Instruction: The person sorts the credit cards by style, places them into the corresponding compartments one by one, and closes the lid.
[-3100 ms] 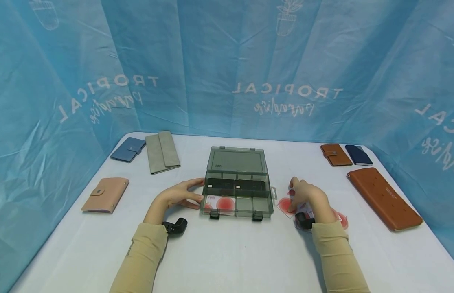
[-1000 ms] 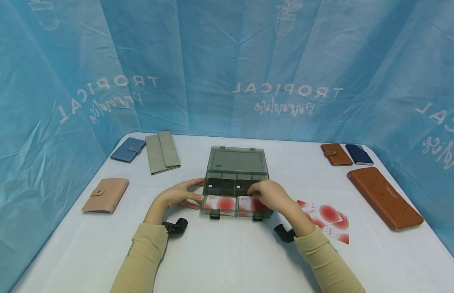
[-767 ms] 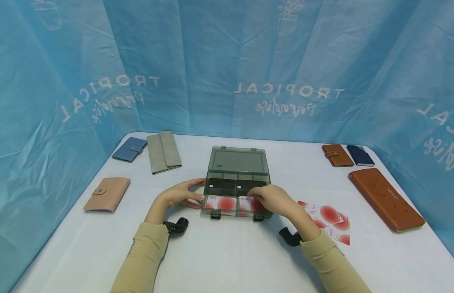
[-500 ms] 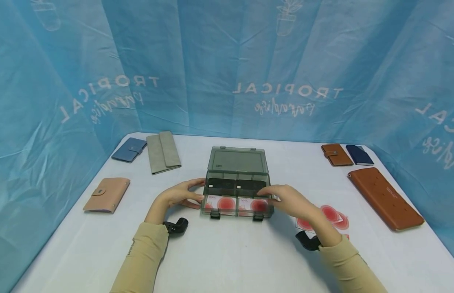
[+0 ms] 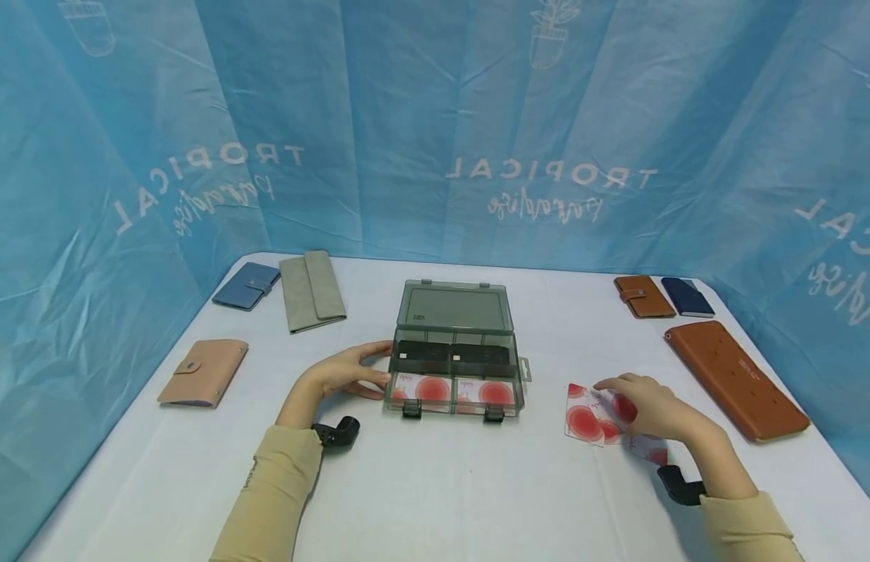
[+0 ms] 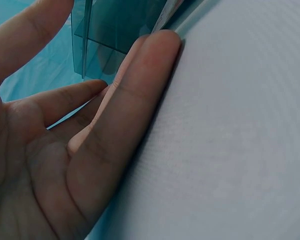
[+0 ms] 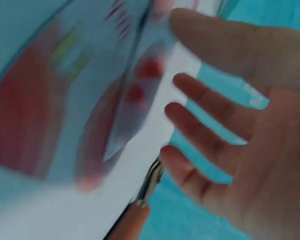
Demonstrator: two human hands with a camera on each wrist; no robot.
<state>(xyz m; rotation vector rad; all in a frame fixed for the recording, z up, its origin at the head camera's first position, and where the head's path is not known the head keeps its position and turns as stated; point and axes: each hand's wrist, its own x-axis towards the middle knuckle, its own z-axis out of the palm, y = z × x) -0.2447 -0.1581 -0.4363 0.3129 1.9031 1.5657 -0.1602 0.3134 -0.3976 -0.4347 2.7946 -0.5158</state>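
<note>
Right hand [image 5: 648,406], much the nearer, over the thin rectangular red-and-white cards [image 5: 584,422] on the table: they fan from its left to beneath it, far-left to near-right. Fingers parted, pinching nothing, forearm slanting in! Left hand [image 5: 352,373], fingers spread, touches the open translucent grey-green plastic box [image 5: 454,308], cards in 2 front compartments.

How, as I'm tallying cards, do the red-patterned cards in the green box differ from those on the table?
Place: the boxed cards lie in the near half of the translucent green box; the loose cards lie on the white tabletop.
Spacing: the boxed cards lie apart, side by side; the loose cards overlap.
Angle: the boxed cards sit roughly square; the loose cards lie at mixed angles.
Both are white with red, round designs.
</note>
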